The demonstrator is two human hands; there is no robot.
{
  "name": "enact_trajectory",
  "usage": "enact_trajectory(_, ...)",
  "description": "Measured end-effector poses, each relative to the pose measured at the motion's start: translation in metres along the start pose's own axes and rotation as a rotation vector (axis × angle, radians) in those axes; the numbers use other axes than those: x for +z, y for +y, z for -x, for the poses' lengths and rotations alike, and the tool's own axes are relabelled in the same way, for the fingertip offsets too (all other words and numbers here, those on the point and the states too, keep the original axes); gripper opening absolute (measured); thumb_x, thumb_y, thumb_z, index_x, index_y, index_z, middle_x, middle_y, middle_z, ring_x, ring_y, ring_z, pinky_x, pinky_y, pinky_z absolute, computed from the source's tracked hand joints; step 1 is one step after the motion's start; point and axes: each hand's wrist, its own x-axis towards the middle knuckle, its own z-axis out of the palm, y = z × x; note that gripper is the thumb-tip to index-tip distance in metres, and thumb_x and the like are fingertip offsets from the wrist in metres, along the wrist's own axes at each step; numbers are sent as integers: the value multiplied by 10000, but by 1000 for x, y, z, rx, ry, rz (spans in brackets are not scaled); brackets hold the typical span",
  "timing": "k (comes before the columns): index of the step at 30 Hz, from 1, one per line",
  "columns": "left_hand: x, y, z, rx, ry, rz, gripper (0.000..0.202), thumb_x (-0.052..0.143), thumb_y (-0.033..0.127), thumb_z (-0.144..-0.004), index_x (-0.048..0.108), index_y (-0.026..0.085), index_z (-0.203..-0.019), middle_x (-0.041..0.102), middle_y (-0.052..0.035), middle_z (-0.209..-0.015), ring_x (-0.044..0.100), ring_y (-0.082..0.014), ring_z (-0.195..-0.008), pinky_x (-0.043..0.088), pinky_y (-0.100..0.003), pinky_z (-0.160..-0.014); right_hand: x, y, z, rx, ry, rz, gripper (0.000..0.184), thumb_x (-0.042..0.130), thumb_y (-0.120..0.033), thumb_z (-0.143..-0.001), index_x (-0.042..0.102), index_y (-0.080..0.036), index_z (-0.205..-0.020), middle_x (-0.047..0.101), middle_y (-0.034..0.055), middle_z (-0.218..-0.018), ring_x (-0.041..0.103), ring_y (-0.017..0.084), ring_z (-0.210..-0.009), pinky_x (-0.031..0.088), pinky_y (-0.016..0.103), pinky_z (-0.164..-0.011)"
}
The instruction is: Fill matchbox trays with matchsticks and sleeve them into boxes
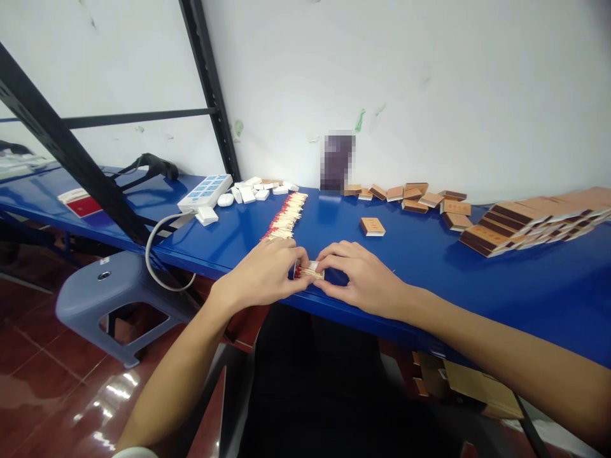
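Close to the table's front edge, a small white matchbox tray (312, 265) holds several red-headed matches (309, 273). My left hand (267, 270) grips the tray's left end, thumb along the near side and fingers curled over the far side. At its right end my right hand (360, 277) pinches the same tray between thumb and fingers. Just beyond my left hand lies a long row of loose matches (289, 216), red heads to the left. One closed matchbox sleeve or box (372, 226) lies apart, beyond my right hand.
Stacked matchboxes (515, 222) stand on the right, with loose boxes (429, 200) along the wall. White trays (248, 191) lie back left beside a power strip (205, 193). A dark pixelated object (337, 162) leans on the wall. A black rack post (86, 152) and stool (119, 292) are left.
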Motion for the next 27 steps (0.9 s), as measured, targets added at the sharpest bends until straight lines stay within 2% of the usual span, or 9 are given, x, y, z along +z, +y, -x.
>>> enact_trajectory(6, 0, -7, 2, 38, -29, 7, 171, 619, 363, -877, 648, 212, -951, 616, -26, -916, 591, -209, -896, 397, -336, -828, 0, 0, 0, -15, 22, 1, 187, 583, -343, -945, 705, -202, -965, 697, 90, -1022, 623, 224, -907, 486, 404, -820)
enact_trajectory(10, 1, -6, 2, 32, -34, -6, 142, 605, 332, -890, 649, 218, -962, 613, -30, -926, 586, -209, -891, 400, -339, -830, 1, 2, 2, -34, 23, 15, 189, 580, -326, -946, 715, -199, -910, 688, 92, -1037, 619, 221, -905, 485, 411, -830)
enact_trajectory(14, -7, -8, 4, 28, -42, 13, 197, 625, 373, -881, 642, 225, -1011, 628, -28, -945, 590, -213, -898, 410, -340, -836, 0, 1, 1, -39, 19, 31, 170, 588, -299, -938, 714, -194, -890, 685, 98, -1051, 620, 228, -919, 486, 412, -827)
enact_trajectory(17, -18, -21, 11, -19, -31, 18, 224, 547, 375, -924, 639, 215, -1050, 642, -37, -940, 597, -212, -895, 429, -327, -817, -1, 0, 0, -24, 11, 33, 161, 589, -307, -936, 708, -200, -954, 692, 96, -1048, 624, 236, -928, 490, 413, -826)
enact_trajectory(20, -26, -41, 20, -162, -3, -33, 264, 449, 323, -954, 637, 199, -1091, 651, -53, -924, 604, -219, -880, 443, -327, -786, -2, 0, 0, -16, -8, 14, 206, 575, -325, -948, 679, -203, -1078, 691, 98, -1087, 622, 244, -973, 490, 417, -842)
enact_trajectory(23, -29, -58, 24, -274, -36, -85, 272, 463, 310, -938, 636, 196, -1115, 655, -50, -884, 611, -227, -847, 442, -327, -753, -3, 1, 1, -23, -42, -1, 223, 544, -325, -970, 653, -203, -1120, 678, 103, -1127, 617, 245, -1003, 483, 417, -846)
enact_trajectory(27, -21, -66, 17, -230, -8, -95, 242, 484, 332, -931, 643, 207, -1063, 649, -34, -838, 610, -216, -804, 425, -312, -727, -4, 1, 1, -31, -78, 3, 190, 512, -307, -990, 661, -199, -1038, 666, 99, -1127, 615, 236, -994, 461, 415, -854)
